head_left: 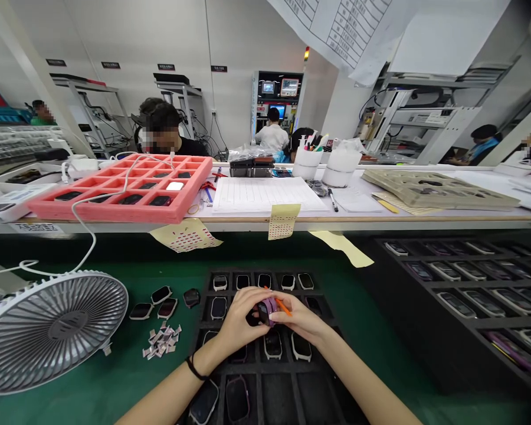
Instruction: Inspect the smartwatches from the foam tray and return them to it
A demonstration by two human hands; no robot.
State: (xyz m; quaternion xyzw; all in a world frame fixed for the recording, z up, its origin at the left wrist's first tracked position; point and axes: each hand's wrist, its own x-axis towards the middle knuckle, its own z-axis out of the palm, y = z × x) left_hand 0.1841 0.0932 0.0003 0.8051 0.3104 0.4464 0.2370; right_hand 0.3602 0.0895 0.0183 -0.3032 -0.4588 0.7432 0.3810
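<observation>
Over a black foam tray (278, 398), my left hand (241, 313) is closed around a purple smartwatch case (268, 310) with a dark face. A thin orange stick (284, 306) is pinched in my right hand (301, 320), whose fingers also touch the case's right side. The stick's exact contact with the case is hidden by my fingers. Below and around my hands, smartwatches with pale frames, such as the silver-edged watch (273, 345), lie in the tray's compartments. A purple-edged watch (238, 398) rests near the front.
Left of the tray lie several loose watches (167, 307) and a pile of small metallic pieces (161, 341). A round fan (55, 330) stands farther left. Another black tray of watches (458, 271) sits at right. A shelf ahead carries a pink foam tray (159, 211) and papers (265, 193).
</observation>
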